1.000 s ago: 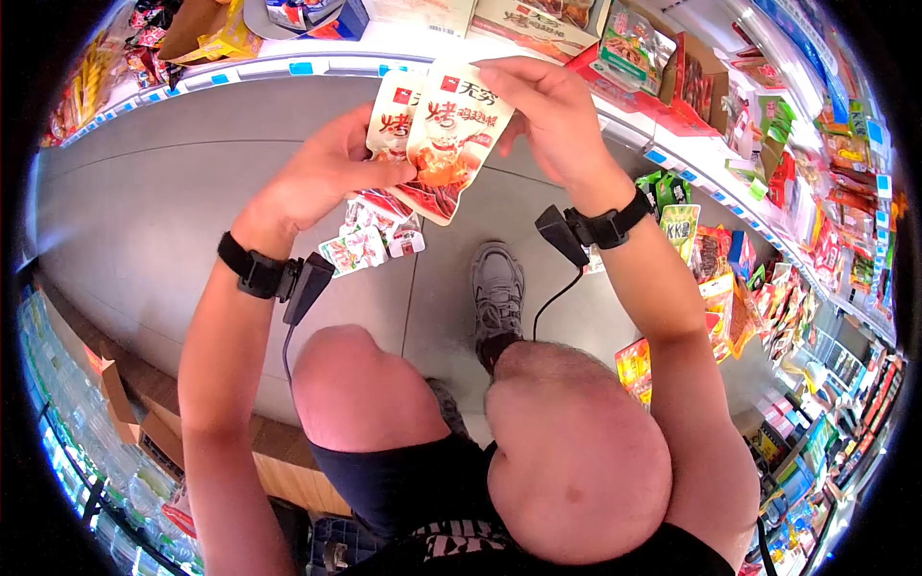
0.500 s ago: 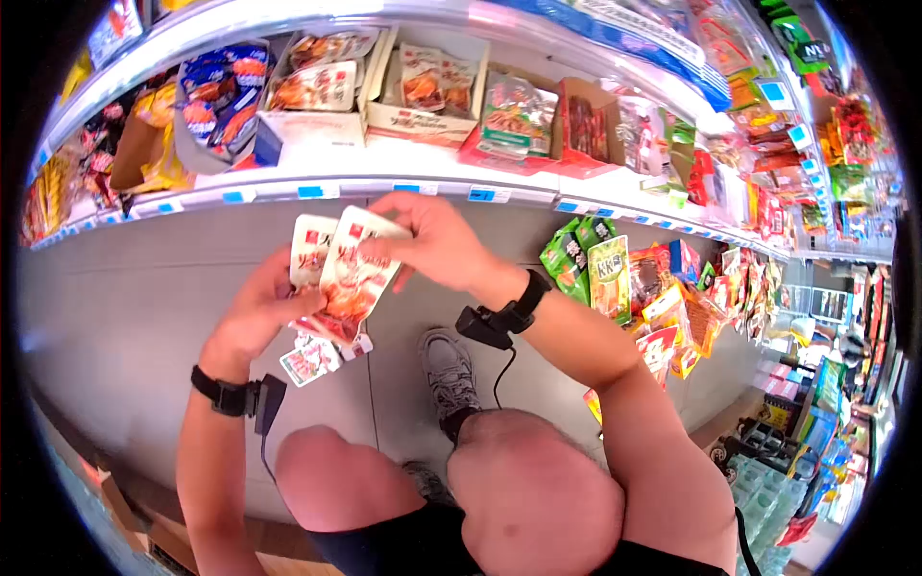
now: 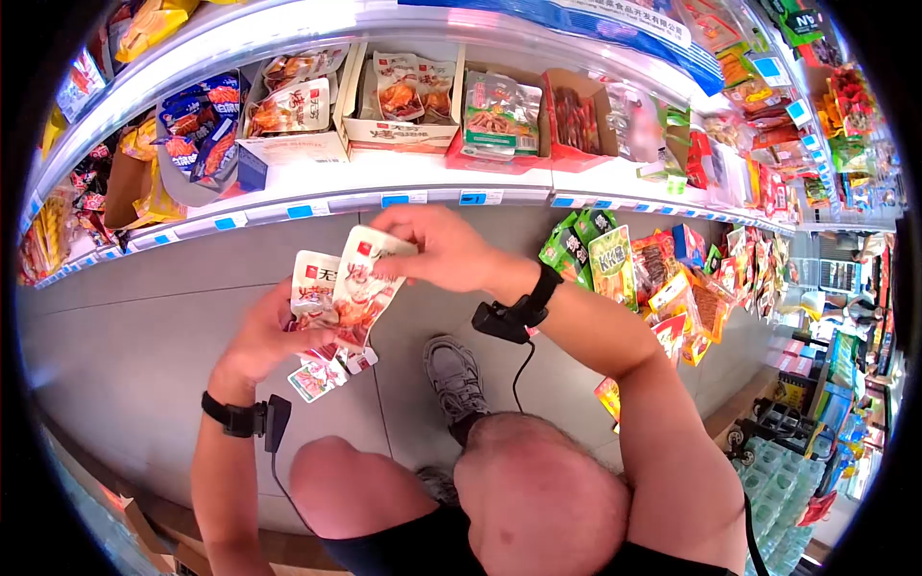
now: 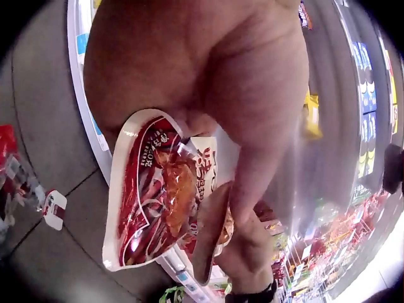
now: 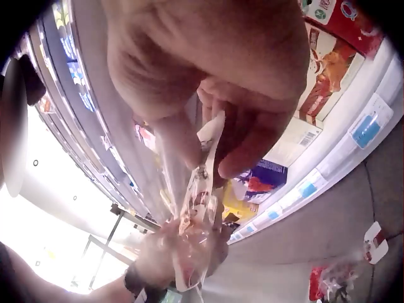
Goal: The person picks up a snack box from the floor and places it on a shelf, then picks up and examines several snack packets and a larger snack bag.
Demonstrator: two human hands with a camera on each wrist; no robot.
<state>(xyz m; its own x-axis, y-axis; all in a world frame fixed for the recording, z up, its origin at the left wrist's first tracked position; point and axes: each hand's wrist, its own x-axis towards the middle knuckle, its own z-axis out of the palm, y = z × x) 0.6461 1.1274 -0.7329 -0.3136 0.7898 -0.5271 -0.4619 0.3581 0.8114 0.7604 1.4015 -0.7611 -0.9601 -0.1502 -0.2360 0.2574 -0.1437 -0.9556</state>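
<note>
Two white-and-red snack pouches with pictures of cooked meat are held up side by side in the head view. My left hand (image 3: 257, 336) grips the left pouch (image 3: 309, 274) and the lower part of the right pouch (image 3: 365, 298), its thumb across their fronts. With thumb and fingers, my right hand (image 3: 444, 252) pinches the right pouch near its top edge. One pouch (image 4: 151, 196) shows its red printed face below the hand in the left wrist view. Seen edge-on in the right wrist view, a pouch (image 5: 201, 189) runs from the right fingers toward the left hand.
Small packets (image 3: 315, 380) lie on the grey floor (image 3: 173, 336) below the pouches. A pile of snack bags (image 3: 663, 278) lies on the floor to the right. Ahead, a white shelf carries open boxes (image 3: 399, 134) of similar pouches. A shoe (image 3: 455, 374) stands below the hands.
The head view has tilted up, bringing the stocked shelf into sight, and the hands now appear lower and further left. Both hands keep hold of the pouches.
</note>
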